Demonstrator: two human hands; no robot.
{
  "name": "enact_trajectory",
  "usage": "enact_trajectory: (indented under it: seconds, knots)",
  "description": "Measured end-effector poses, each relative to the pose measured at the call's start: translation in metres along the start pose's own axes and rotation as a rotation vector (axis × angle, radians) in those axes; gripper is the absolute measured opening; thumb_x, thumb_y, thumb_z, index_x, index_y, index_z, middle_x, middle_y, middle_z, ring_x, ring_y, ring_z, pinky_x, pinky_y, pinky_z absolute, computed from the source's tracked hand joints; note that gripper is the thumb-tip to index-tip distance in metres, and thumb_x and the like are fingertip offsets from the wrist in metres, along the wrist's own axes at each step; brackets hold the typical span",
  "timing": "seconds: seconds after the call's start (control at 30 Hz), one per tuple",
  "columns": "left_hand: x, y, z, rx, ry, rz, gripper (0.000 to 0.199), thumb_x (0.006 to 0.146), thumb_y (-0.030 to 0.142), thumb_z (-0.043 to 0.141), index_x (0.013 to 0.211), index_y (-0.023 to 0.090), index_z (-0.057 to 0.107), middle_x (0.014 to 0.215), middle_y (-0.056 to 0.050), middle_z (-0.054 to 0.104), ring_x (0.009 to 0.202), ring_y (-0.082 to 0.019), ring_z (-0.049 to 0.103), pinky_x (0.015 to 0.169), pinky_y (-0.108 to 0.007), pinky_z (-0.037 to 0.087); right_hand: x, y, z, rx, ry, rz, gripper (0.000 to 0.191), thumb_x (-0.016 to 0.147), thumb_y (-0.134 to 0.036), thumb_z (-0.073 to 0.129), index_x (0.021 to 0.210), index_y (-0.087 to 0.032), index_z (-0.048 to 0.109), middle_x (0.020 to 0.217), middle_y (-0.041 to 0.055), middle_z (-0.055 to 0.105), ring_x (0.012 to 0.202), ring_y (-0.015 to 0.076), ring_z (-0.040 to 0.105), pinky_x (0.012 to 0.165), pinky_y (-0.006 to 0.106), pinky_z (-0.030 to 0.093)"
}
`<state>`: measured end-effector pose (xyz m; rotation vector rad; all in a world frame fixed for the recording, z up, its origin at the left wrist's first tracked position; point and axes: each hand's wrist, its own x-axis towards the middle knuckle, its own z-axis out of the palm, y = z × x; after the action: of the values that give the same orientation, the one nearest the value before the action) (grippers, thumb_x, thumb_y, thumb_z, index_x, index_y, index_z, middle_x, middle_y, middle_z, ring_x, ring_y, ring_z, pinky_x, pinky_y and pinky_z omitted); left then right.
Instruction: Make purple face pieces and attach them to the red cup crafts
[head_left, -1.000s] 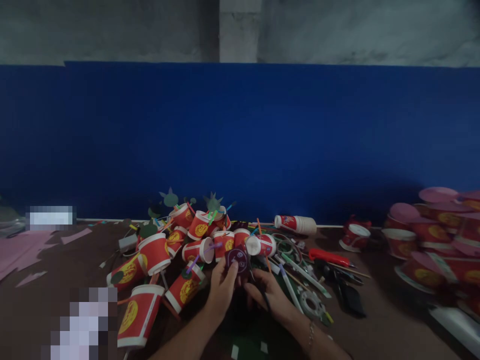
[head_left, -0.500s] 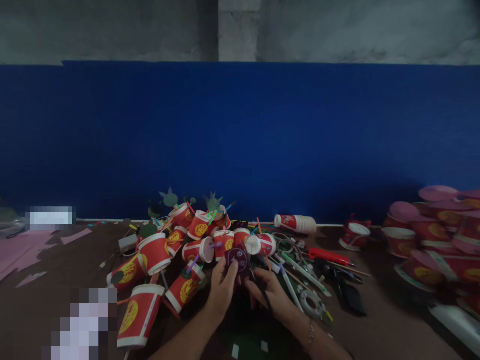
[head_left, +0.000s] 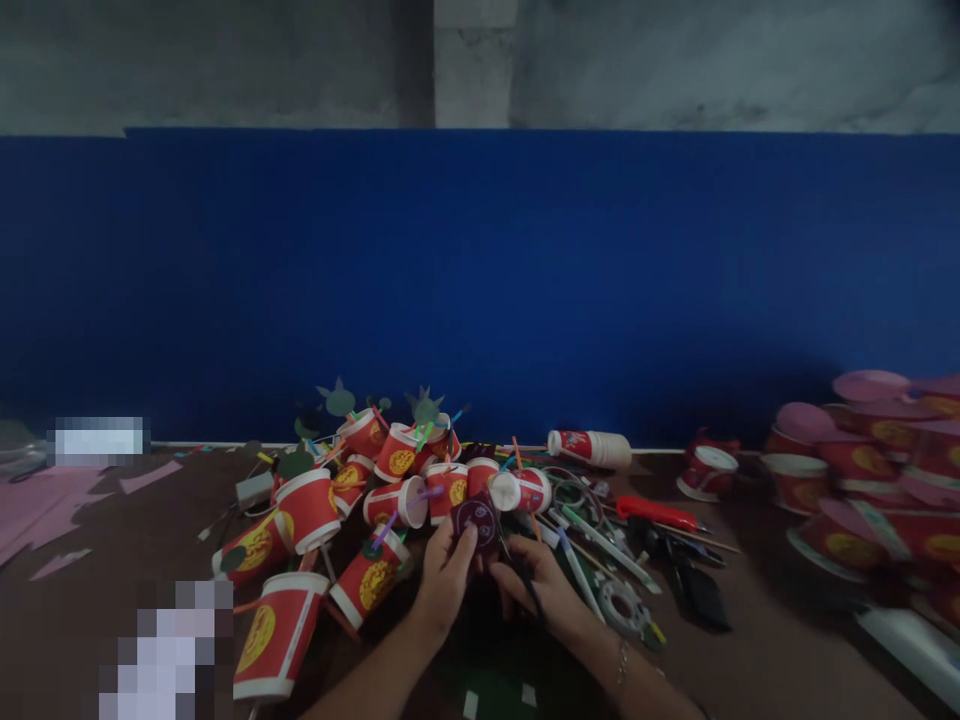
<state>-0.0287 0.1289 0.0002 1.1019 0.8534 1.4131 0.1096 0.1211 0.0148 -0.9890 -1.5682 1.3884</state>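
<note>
My left hand (head_left: 448,572) pinches a dark purple paper piece (head_left: 476,522) with light line drawings on it, its thumb lying on the front. Close to its right, my right hand (head_left: 534,585) is closed round dark-handled scissors (head_left: 536,598), whose blades point up at the paper's right edge. Whether the blades touch the paper is too dark to tell. Just behind the paper lies a red and white paper cup (head_left: 523,490). Many red cups with yellow prints, such as a tilted cup (head_left: 372,578), are heaped to the left of my hands.
Right of my hands lie a tape roll (head_left: 624,608), straws, a red-handled tool (head_left: 660,513) and a black object (head_left: 701,595). Stacked cups (head_left: 589,448) lie near the blue wall. More cups with pink discs (head_left: 870,450) stand far right; pink paper (head_left: 45,505) lies far left.
The whole view has shifted very slightly. The purple paper is turned a little in my left hand; my right hand stays almost in place with the scissors.
</note>
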Motion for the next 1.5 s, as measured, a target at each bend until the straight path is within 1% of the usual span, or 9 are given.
enact_trajectory:
  seconds: [0.23, 0.43, 0.67, 0.8, 1.0, 1.17, 1.27, 1.4, 1.5]
  knots:
    - [-0.001, 0.0, 0.0, -0.042, 0.036, -0.027, 0.03, 0.074, 0.043, 0.062, 0.077, 0.014, 0.056, 0.061, 0.004, 0.049, 0.052, -0.007, 0.04, 0.049, -0.018, 0.034, 0.002, 0.003, 0.0, 0.004, 0.012, 0.029, 0.037, 0.067, -0.049, 0.066, 0.067, -0.017, 0.048, 0.04, -0.0083, 0.045, 0.03, 0.0056, 0.04, 0.03, 0.015, 0.028]
    - [0.0, 0.001, 0.001, -0.074, 0.061, -0.051, 0.029, 0.074, 0.043, 0.063, 0.077, 0.014, 0.057, 0.061, 0.003, 0.052, 0.053, -0.007, 0.041, 0.05, -0.018, 0.033, 0.002, 0.002, -0.001, -0.023, 0.013, 0.001, 0.036, 0.068, -0.049, 0.065, 0.066, -0.017, 0.049, 0.042, -0.0078, 0.046, 0.031, 0.0053, 0.041, 0.032, 0.016, 0.03]
    - [0.0, 0.0, 0.001, -0.008, 0.047, -0.041, 0.034, 0.076, 0.045, 0.06, 0.066, 0.013, 0.053, 0.054, 0.004, 0.046, 0.049, -0.007, 0.037, 0.047, -0.019, 0.03, 0.002, 0.003, 0.0, -0.005, 0.007, 0.007, 0.036, 0.068, -0.049, 0.066, 0.069, -0.017, 0.05, 0.042, -0.0081, 0.046, 0.032, 0.006, 0.042, 0.033, 0.017, 0.032]
    - [0.0, 0.001, 0.0, 0.06, 0.034, -0.023, 0.034, 0.077, 0.046, 0.058, 0.068, 0.013, 0.055, 0.054, 0.004, 0.047, 0.049, -0.007, 0.038, 0.047, -0.019, 0.03, 0.002, 0.007, -0.002, -0.02, -0.002, -0.028, 0.037, 0.07, -0.05, 0.064, 0.071, -0.016, 0.051, 0.043, -0.0076, 0.047, 0.033, 0.006, 0.042, 0.034, 0.017, 0.032]
    - [0.0, -0.001, 0.0, 0.02, 0.046, -0.06, 0.035, 0.074, 0.047, 0.061, 0.069, 0.013, 0.057, 0.055, 0.003, 0.051, 0.049, -0.008, 0.041, 0.048, -0.019, 0.032, 0.003, 0.012, -0.003, -0.025, 0.005, -0.019, 0.036, 0.07, -0.05, 0.064, 0.067, -0.017, 0.049, 0.041, -0.0078, 0.046, 0.032, 0.0062, 0.042, 0.033, 0.017, 0.031]
    - [-0.002, 0.005, 0.006, -0.063, 0.155, -0.094, 0.036, 0.069, 0.048, 0.066, 0.073, 0.013, 0.059, 0.058, 0.003, 0.053, 0.049, -0.007, 0.042, 0.047, -0.018, 0.033, 0.003, 0.009, -0.002, -0.027, 0.014, -0.014, 0.037, 0.069, -0.051, 0.064, 0.067, -0.018, 0.048, 0.04, -0.0084, 0.045, 0.03, 0.0058, 0.041, 0.032, 0.016, 0.029]
    - [-0.002, 0.007, 0.008, -0.063, 0.186, -0.101, 0.037, 0.066, 0.049, 0.068, 0.07, 0.014, 0.058, 0.056, 0.004, 0.05, 0.047, -0.006, 0.04, 0.046, -0.018, 0.032, 0.003, 0.008, -0.001, -0.021, 0.014, 0.009, 0.037, 0.07, -0.052, 0.063, 0.067, -0.017, 0.049, 0.039, -0.0083, 0.045, 0.03, 0.0058, 0.04, 0.031, 0.016, 0.028]
    - [0.0, 0.002, 0.004, 0.007, 0.152, -0.066, 0.037, 0.069, 0.049, 0.066, 0.064, 0.014, 0.054, 0.051, 0.006, 0.046, 0.046, -0.006, 0.038, 0.046, -0.018, 0.031, 0.003, 0.006, -0.001, 0.008, 0.006, -0.012, 0.036, 0.069, -0.05, 0.066, 0.072, -0.017, 0.051, 0.044, -0.0071, 0.048, 0.034, 0.0065, 0.044, 0.034, 0.017, 0.033]
    - [0.001, -0.002, 0.001, 0.045, 0.112, -0.05, 0.035, 0.073, 0.047, 0.062, 0.066, 0.014, 0.055, 0.051, 0.006, 0.046, 0.047, -0.007, 0.038, 0.046, -0.018, 0.031, 0.003, 0.006, -0.001, 0.017, 0.005, -0.025, 0.036, 0.069, -0.05, 0.066, 0.072, -0.017, 0.052, 0.047, -0.0071, 0.047, 0.035, 0.0059, 0.043, 0.035, 0.017, 0.034]
